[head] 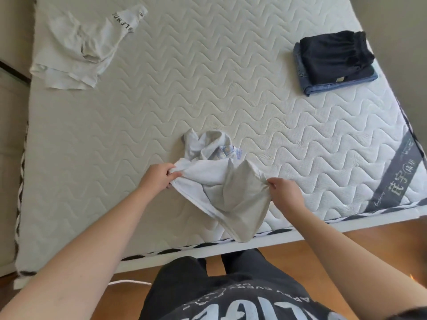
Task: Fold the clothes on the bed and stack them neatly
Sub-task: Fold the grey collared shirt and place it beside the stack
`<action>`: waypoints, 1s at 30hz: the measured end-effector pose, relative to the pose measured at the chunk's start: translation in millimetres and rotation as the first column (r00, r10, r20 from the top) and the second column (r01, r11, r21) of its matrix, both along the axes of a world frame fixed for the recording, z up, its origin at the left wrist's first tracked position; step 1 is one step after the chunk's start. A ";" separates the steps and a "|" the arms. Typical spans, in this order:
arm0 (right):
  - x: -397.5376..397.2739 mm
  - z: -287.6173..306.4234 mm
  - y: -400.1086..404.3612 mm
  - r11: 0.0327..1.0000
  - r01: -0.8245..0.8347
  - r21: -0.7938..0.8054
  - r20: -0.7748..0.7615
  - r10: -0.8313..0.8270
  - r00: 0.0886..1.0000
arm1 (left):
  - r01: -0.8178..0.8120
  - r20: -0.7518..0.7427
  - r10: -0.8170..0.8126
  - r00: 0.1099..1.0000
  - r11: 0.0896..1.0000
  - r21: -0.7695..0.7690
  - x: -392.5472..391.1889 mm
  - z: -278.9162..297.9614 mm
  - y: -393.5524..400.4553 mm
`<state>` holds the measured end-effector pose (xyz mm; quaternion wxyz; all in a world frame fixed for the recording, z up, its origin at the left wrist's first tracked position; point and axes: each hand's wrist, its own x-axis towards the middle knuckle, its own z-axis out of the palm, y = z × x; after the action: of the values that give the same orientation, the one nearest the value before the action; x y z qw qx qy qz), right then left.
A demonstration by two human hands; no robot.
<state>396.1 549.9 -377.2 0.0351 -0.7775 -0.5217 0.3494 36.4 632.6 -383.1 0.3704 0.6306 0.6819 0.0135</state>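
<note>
On the quilted mattress [208, 77], left hand [157, 179] and right hand [285, 191] each pinch the pale shirt [231, 192] at the near edge (still crumpled); spreading it flat seems next.

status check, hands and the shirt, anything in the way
Left hand and right hand each pinch the pale shirt, bunched at the mattress edge. Dark folded stack far right, white garment unfolded far left. Nothing blocking.

The left hand [159, 176] and the right hand [285, 192] each pinch an edge of a pale shirt [221, 190] above the bed [208, 88]. A white garment [78, 49] lies far left; a folded dark stack [332, 61] sits far right.
</note>
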 end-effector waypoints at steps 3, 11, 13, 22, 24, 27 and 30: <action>-4.8 13.0 -13.4 0.997 -0.068 0.022 0.012 0.068 0.998 | -0.033 -0.016 0.033 0.999 0.999 0.036 -36.2 15.9 -30.8; -33.6 25.9 -65.2 0.990 0.060 0.128 -0.016 -0.058 0.998 | -0.381 0.159 0.368 0.916 0.923 0.061 -120.1 13.1 -112.2; -42.0 26.6 -82.4 0.970 0.200 0.135 -0.054 -0.195 0.979 | -0.434 0.235 0.411 0.881 0.899 0.056 -140.8 10.3 -128.7; -55.5 37.0 -145.3 0.699 0.706 0.114 -0.291 -0.656 0.697 | -0.612 0.355 0.586 0.729 0.789 -0.046 -251.1 7.3 -201.6; -63.5 36.4 -153.2 0.673 0.739 0.008 -0.346 -0.692 0.634 | -0.548 0.325 0.537 0.778 0.834 -0.068 -261.5 6.3 -210.5; -76.0 27.8 -163.5 0.676 0.727 -0.121 -0.385 -0.707 0.593 | -0.540 0.355 0.541 0.763 0.834 -0.110 -260.8 5.4 -216.2; -79.8 16.9 -173.3 0.669 0.702 -0.243 -0.392 -0.730 0.560 | -0.581 0.341 0.580 0.740 0.806 -0.112 -255.0 0.5 -220.6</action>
<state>316.2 376.6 -360.3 0.2728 -0.8166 -0.1267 0.4927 -218.6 412.0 -382.6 0.4653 0.3738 0.7645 0.2436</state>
